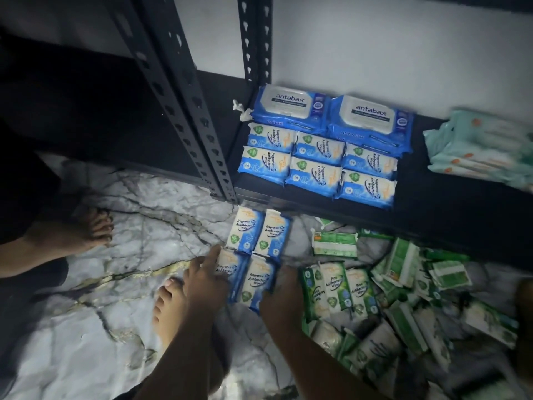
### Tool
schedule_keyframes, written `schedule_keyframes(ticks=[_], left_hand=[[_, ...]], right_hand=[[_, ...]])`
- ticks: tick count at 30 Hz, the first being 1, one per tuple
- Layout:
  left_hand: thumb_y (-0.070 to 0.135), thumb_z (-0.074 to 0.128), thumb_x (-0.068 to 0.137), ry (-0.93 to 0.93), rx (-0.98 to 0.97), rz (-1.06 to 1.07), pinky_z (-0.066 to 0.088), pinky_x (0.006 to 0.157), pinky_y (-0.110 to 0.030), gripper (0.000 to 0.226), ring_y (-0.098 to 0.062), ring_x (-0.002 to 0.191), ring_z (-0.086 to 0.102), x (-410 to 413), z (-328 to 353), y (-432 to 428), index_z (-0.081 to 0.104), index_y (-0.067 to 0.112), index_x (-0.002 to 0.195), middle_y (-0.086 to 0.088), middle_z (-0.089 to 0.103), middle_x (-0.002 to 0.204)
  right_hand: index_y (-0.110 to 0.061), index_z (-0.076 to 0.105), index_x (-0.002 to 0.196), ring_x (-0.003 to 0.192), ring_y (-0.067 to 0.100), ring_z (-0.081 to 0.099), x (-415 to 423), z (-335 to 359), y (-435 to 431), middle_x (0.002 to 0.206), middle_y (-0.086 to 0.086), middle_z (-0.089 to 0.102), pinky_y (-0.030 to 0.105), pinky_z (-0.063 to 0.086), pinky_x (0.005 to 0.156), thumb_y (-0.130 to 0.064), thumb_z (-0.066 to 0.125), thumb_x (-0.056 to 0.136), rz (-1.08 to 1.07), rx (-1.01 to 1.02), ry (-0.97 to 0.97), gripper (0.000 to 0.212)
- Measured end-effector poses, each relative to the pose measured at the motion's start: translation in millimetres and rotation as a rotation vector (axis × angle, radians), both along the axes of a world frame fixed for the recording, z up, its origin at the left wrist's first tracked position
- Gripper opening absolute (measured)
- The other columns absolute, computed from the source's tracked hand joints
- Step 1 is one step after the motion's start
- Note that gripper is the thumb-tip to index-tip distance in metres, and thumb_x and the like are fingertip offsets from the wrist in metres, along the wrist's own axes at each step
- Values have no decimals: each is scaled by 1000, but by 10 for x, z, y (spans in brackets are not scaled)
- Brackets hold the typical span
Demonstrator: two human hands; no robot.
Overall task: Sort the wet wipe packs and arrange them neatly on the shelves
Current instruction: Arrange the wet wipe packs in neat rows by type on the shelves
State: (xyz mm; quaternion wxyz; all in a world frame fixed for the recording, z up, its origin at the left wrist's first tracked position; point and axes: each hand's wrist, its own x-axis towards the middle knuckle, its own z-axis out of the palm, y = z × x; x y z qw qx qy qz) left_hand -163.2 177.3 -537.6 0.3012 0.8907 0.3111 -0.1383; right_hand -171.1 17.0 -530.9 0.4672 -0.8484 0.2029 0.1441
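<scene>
Four small blue packs (256,255) are squared into a two-by-two block on the floor (129,226), sitting right between the two grips. The left grip (206,274) has its fingers fairly straight, pressed flat against the block's near-left edge. The right grip (281,297) covers the near-right corner, but it's blurry and I honestly can't tell if those fingers are curled round the pack or just resting on it.

Looks to me like the step is gathering this block so it can go up as one. My tip: squeeze in evenly from both sides so the far pair doesn't slide off, since those soft pouches will bow and slip if you only hold the near two. Tuck the thumbs over the top and lift level.

Just beyond the grips, the shelf (432,197) already has a tidy blue group (317,166) in front of two big antabax packs (331,114). Bare shelf shows beside them, towards the right grip's side. Keep labels facing the same way. The green pile (375,298) right of the right grip can wait.
</scene>
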Motion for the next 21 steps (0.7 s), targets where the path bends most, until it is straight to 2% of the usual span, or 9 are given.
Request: schedule_keyframes(ticks=[3, 5, 6, 7, 9, 12, 16, 19, 21], left_hand=[[28, 62, 82, -70, 87, 27, 38, 100, -54, 62, -42, 119, 48, -35, 228, -212, 52, 33, 144, -14, 55, 133], [30, 61, 75, -143, 82, -4, 47, 89, -52, 60, -44, 107, 55, -97, 229, -322, 62, 24, 135, -16, 64, 120], [27, 61, 73, -142, 76, -31, 49, 86, -49, 59, -43, 103, 57, -125, 234, -381, 65, 22, 131, -16, 66, 116], [25, 60, 72, -130, 60, -61, 50, 83, -47, 58, -41, 100, 60, -149, 223, -444, 65, 22, 130, -15, 67, 114], [26, 56, 73, -123, -33, -93, 52, 83, -44, 58, -39, 99, 63, -198, 292, -621, 66, 19, 129, -14, 68, 110], [22, 56, 76, -122, -181, -170, 53, 83, -39, 47, -36, 98, 66, -289, 449, -929, 68, 13, 121, -8, 68, 98], [24, 62, 92, -85, -192, -303, 47, 91, -30, 44, -28, 115, 62, -376, 761, -1375, 60, 16, 136, -8, 68, 123], [18, 64, 94, -60, -218, -390, 45, 87, -25, 41, -26, 115, 63, -438, 993, -1685, 61, 16, 135, -8, 68, 125], [16, 63, 95, -49, -223, -448, 45, 88, -24, 39, -25, 116, 62, -492, 1128, -1874, 62, 15, 133, -8, 67, 126]], right_hand=[[-29, 56, 109, 84, 9, 63, -91, 144, -316, 98, -6, 63, 21, 51, 65, -5, 72, 80, 93, 20, 15, 41], [-20, 60, 118, 87, 8, 63, -154, 280, -632, 97, -2, 63, 17, 45, 68, 0, 67, 83, 131, -7, 11, 41], [-19, 61, 115, 82, 2, 62, -196, 343, -813, 90, -4, 61, 12, 41, 63, 3, 64, 83, 130, -15, 13, 38], [-18, 61, 112, 74, -2, 59, -240, 404, -1014, 82, -8, 58, 8, 38, 57, 5, 64, 83, 126, -35, 30, 37], [-18, 60, 116, 68, 0, 54, -339, 521, -1409, 78, -11, 55, 6, 36, 58, 1, 68, 84, 107, -78, 73, 38], [-20, 55, 118, 81, 19, 59, -459, 613, -2001, 94, 3, 61, 27, 45, 70, -11, 67, 89, 63, -77, 194, 33], [-19, 61, 109, 94, 27, 62, -682, 692, -2756, 110, 10, 68, 31, 51, 83, -6, 67, 85, 23, -144, 293, 29], [-8, 60, 128, 116, 32, 59, -773, 884, -3172, 129, 16, 62, 26, 44, 85, -12, 66, 92, 13, -130, 323, 37], [-6, 59, 134, 117, 34, 57, -773, 1008, -3383, 138, 16, 57, 31, 46, 87, -12, 61, 96, 5, -124, 350, 39]])
